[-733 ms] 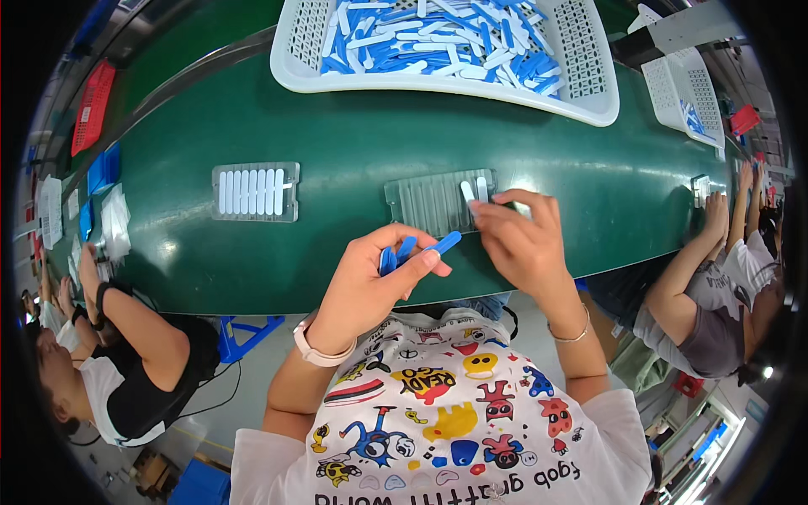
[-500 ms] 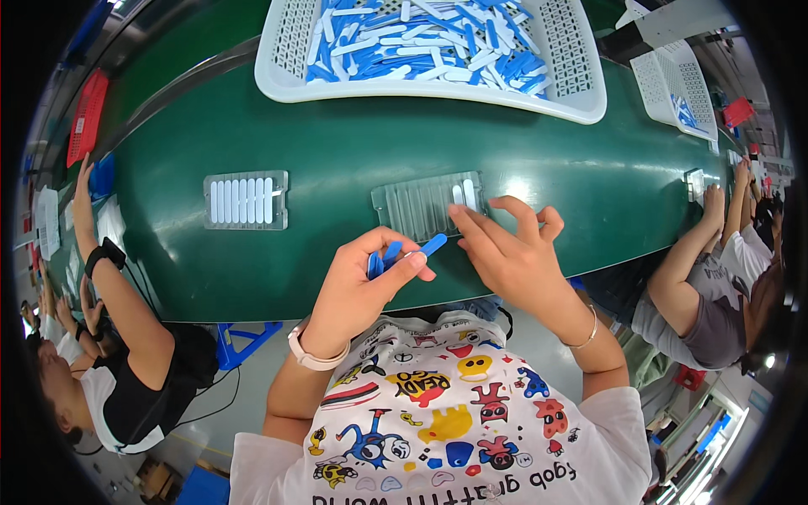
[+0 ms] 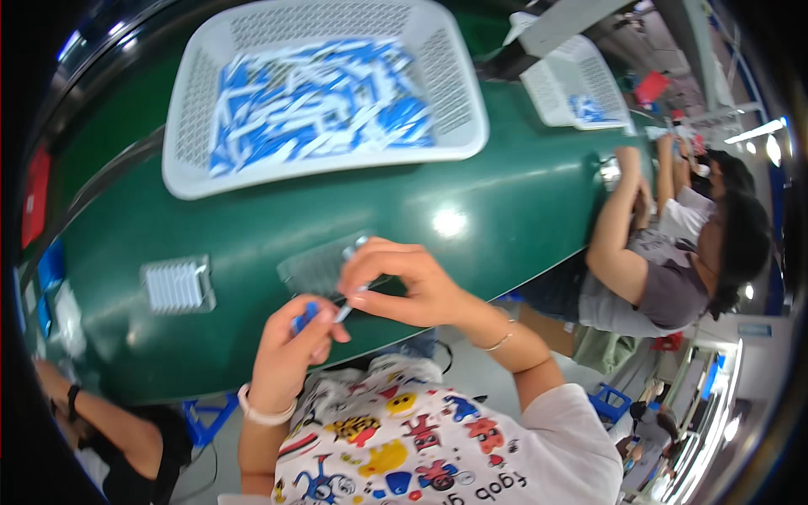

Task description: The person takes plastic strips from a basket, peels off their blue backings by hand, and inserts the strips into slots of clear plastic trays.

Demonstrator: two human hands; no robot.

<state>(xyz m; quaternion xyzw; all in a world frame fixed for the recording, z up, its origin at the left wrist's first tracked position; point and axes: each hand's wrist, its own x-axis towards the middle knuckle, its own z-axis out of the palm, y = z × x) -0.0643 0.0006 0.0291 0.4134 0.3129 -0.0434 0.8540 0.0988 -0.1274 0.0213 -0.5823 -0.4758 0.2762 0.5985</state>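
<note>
My left hand [image 3: 293, 341] is closed around several flat, round-ended blue strips [image 3: 308, 315]. My right hand [image 3: 406, 282] pinches one narrow pale strip [image 3: 343, 313], whose lower end reaches the left fingers. Just beyond both hands lies a clear plastic tray [image 3: 316, 268] with parallel slots, partly covered by my right hand. A white strip or two show at its right end, blurred. Farther left, a second clear tray [image 3: 209, 295] holds a row of several white strips [image 3: 172, 286].
A large white perforated basket [image 3: 324, 167] heaped with blue and white strips stands beyond the trays on the green table [image 3: 505, 202]. A smaller white basket [image 3: 551, 93] is at the far right. Co-workers sit at the right [image 3: 648, 261] and left [image 3: 126, 438].
The view has shifted, so the table contents appear lower and farther left. My right hand has come from the tray to my left hand and now pinches a strip there.
</note>
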